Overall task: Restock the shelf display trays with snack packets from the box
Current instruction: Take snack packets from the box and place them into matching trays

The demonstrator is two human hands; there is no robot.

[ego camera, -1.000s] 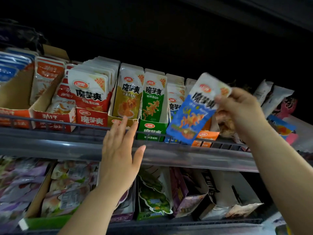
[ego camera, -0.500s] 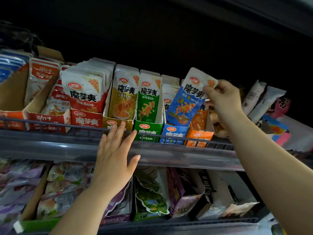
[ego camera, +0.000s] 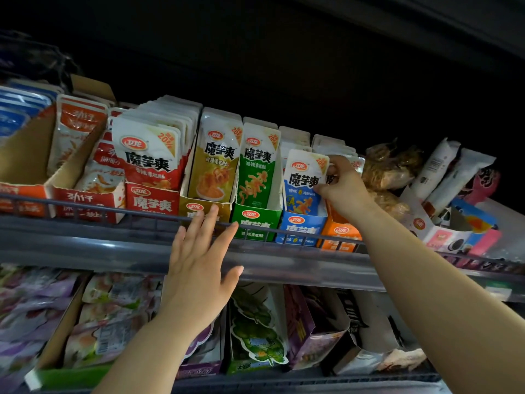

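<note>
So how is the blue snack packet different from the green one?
The blue packet is pinched by the right hand; the green packet stands untouched. The blue packet sits in the blue tray, the green packet in the green tray. Both have white tops, a red logo and black lettering.
</note>
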